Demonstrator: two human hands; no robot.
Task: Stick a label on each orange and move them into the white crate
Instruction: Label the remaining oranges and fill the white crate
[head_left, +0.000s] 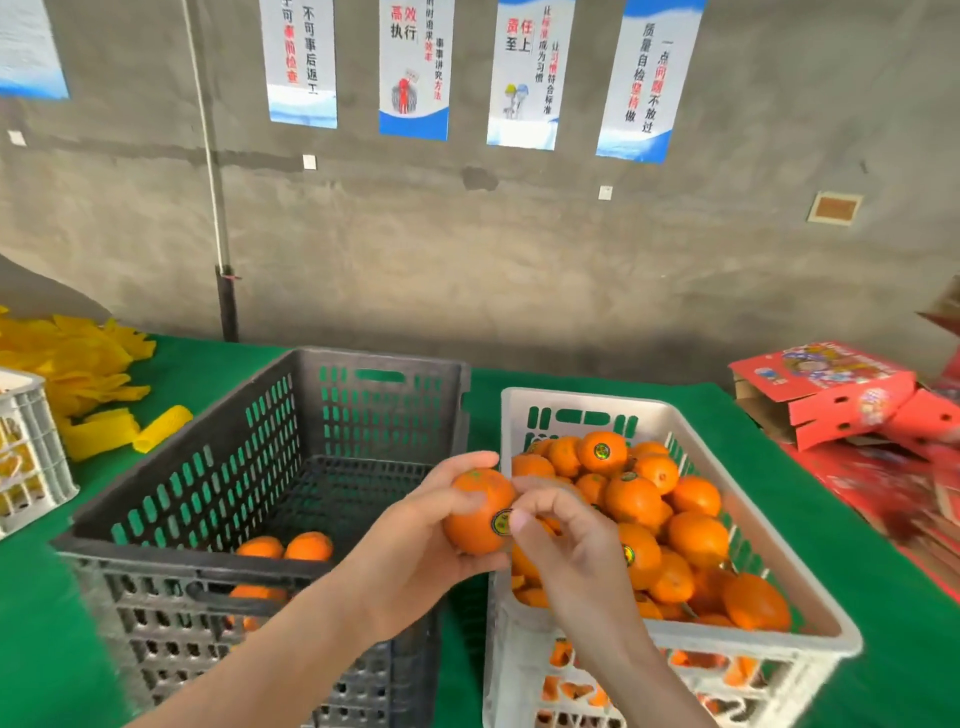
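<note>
My left hand (415, 551) grips an orange (470, 514) from below and behind, above the gap between the two crates. A round dark label (501, 521) sits on the orange's right side. My right hand (566, 540) has its fingers curled, and its thumb and forefinger meet at the label's edge. The white crate (587, 399) on the right holds several oranges (696, 540), some of them showing labels. The black crate (363, 358) on the left has a few unlabelled oranges (309, 545) at its near end.
Both crates stand on a green table cover (810, 483). Yellow foam nets (78, 374) are piled at the far left beside another white crate (31, 452). Red cartons (826, 395) lie at the right. A grey wall with posters stands behind.
</note>
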